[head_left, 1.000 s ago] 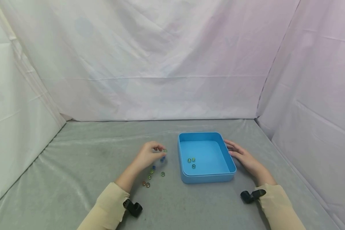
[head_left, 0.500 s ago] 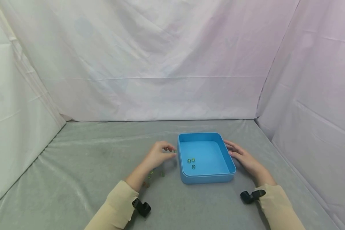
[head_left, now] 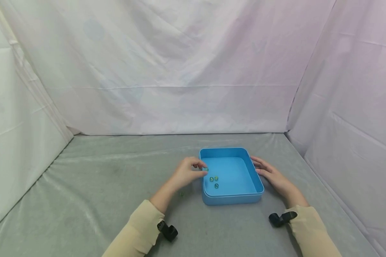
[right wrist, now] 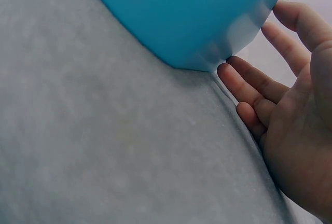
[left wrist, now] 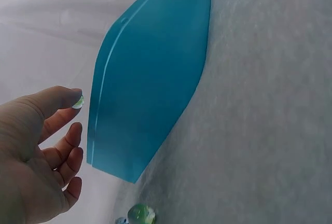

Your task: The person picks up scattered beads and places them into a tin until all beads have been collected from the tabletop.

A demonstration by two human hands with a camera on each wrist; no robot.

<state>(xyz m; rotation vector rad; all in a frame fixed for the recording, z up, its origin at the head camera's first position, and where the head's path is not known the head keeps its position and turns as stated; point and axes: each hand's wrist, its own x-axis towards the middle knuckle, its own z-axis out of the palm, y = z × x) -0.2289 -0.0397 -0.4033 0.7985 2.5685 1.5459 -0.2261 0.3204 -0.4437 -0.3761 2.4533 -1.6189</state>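
Observation:
My left hand [head_left: 188,172] pinches a clear greenish marble [left wrist: 79,102] between thumb and forefinger, over the left rim of a square blue box [head_left: 233,200]. Its other fingers curl loosely below, as the left wrist view shows. Inside the box, toward its left side, lie three glass marbles [head_left: 216,186]. My right hand [head_left: 275,178] lies against the box's right side. In the right wrist view its fingers [right wrist: 249,81] are extended, fingertips at the blue wall.
On the grey cloth a loose marble [head_left: 182,194] shows beside my left forearm, which covers the area of the others. In the left wrist view a green marble [left wrist: 141,214] lies near the box. White curtains [head_left: 180,71] stand behind and at both sides.
My left hand has moved right with the marble, from the loose marbles on the cloth to over the box's left rim. My right hand and the box have stayed put.

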